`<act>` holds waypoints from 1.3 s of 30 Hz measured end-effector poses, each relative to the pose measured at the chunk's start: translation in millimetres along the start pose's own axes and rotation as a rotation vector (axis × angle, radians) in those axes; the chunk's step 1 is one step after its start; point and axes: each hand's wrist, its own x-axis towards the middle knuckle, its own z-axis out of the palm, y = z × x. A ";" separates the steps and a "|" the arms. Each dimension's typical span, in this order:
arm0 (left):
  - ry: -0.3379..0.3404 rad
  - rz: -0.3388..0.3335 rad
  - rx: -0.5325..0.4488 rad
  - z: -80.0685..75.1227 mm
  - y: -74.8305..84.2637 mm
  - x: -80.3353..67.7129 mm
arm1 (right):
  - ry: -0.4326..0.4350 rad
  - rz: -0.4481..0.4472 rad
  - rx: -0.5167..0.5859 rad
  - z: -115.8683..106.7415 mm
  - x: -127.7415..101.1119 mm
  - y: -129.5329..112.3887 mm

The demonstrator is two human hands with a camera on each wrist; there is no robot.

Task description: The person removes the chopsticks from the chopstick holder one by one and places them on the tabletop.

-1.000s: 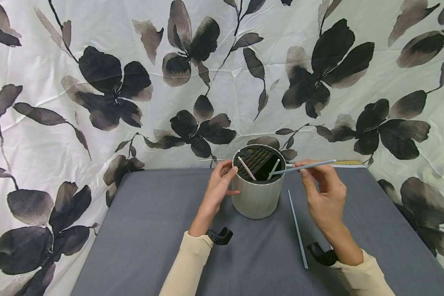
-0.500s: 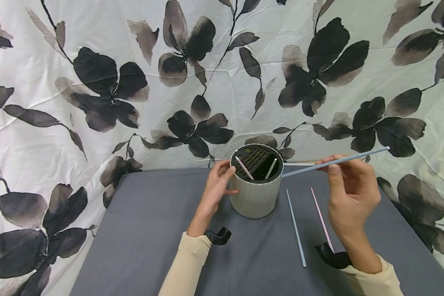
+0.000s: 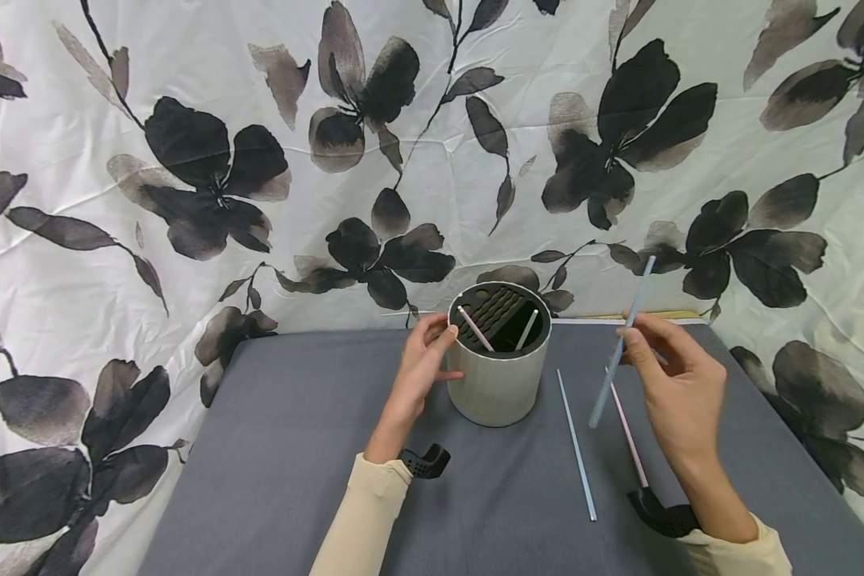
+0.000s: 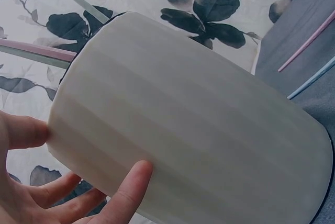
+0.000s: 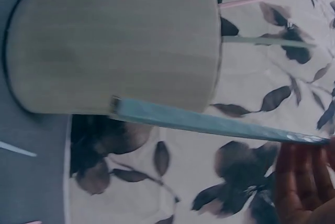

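A cream cylindrical holder (image 3: pixel 495 392) with a black slotted insert (image 3: pixel 500 308) stands upright at the table's far side. My left hand (image 3: pixel 421 360) grips its left side, thumb near the rim. A slim pink straw (image 3: pixel 475 328) and a pale green straw (image 3: pixel 527 330) lean in the insert; in the left wrist view a second greenish straw (image 4: pixel 34 55) shows beside the pink one. My right hand (image 3: pixel 680 384) pinches a blue straw (image 3: pixel 607 386) around its middle, tilted to the right of the holder. That straw crosses in front of the holder in the right wrist view.
On the grey tabletop (image 3: pixel 295 448) lie another blue straw (image 3: pixel 576 444) and another pink straw (image 3: pixel 629 436), right of the holder. Floral cloth (image 3: pixel 403 104) hangs directly behind the table. A yellow strip (image 3: pixel 673 314) shows along the back right edge.
My right hand moved right, away from the holder, then slightly back left. Its blue straw left the insert's rim and swung from nearly level to steep. The left hand stayed on the holder.
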 end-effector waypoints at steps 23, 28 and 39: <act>0.016 -0.012 0.000 -1.7 -0.6 0.8 | -0.472 0.542 -0.419 -36.5 -31.0 92.8; 0.020 -0.007 -0.004 -1.3 -0.8 1.7 | -0.565 0.594 -0.438 -37.4 -36.5 110.3; 0.017 -0.007 -0.008 -1.4 0.2 3.1 | -0.599 0.629 -0.518 -38.6 -41.8 130.9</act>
